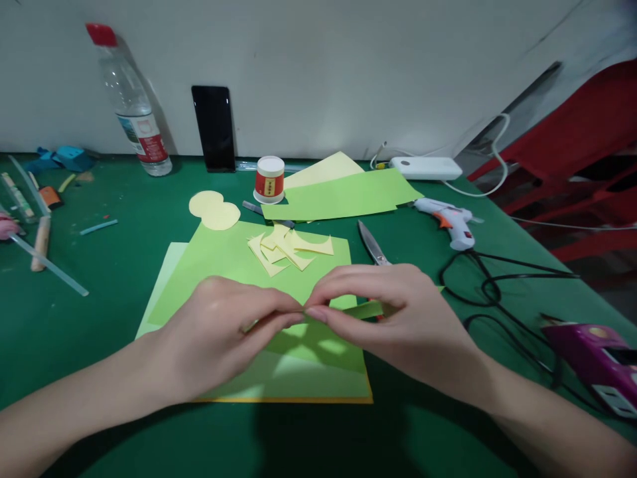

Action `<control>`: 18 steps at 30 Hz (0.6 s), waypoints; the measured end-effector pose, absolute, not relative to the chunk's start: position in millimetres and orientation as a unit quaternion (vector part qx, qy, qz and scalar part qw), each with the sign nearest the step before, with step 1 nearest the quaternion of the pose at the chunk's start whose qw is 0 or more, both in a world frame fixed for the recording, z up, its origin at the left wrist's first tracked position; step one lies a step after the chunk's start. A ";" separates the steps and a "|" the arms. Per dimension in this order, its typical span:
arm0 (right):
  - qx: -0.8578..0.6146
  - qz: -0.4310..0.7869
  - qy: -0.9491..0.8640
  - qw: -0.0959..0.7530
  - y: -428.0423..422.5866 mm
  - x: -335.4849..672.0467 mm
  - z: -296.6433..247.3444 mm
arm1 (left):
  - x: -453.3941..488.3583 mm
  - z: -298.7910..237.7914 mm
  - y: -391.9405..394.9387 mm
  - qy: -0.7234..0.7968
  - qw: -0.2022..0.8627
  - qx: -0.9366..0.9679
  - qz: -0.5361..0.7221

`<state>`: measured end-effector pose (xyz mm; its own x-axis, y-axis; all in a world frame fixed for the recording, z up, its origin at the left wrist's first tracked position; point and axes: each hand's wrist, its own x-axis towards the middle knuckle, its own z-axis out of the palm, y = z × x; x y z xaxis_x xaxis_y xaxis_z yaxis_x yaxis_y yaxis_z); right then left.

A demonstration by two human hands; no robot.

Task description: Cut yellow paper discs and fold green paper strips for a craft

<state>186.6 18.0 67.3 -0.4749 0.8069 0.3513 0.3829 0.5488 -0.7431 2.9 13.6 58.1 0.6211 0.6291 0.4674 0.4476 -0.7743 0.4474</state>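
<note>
Between my two hands is a narrow strip of green paper (365, 310), its loose part showing under the right palm. My left hand (219, 332) pinches one part of it with thumb and forefinger. Right against those fingertips, my right hand (388, 312) pinches it too. Below lie stacked sheets of green paper (318, 365), with several yellow paper scraps (286, 249) on top. Two pale yellow paper circles (220, 216) overlap at the stack's upper left. Scissors (372, 242) lie beyond my right hand, which hides their handles.
At the back stand a water bottle (134, 99), a black phone (213, 129) and a small red-and-white paper cup (269, 179). A glue gun (450, 222), black cable (490, 299), white power strip (425, 168) and purple device (592, 358) are on the right. Glue sticks (54, 265) lie left.
</note>
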 end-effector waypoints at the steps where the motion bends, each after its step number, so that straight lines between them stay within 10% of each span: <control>1: -0.372 0.314 -0.803 0.343 19.2 187.5 67.4 | 3.0 61.2 13.9 0.313 0.173 0.879 0.315; 18: -0.412 0.375 -0.779 0.286 36.9 206.7 64.9 | -51.0 96.0 47.0 0.435 0.192 0.810 0.344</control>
<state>206.7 36.9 64.9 -0.4962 0.8574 0.1367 0.4281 0.3786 -0.8206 -51.0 47.0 96.0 0.3853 0.8360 0.3907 0.5722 -0.5486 0.6096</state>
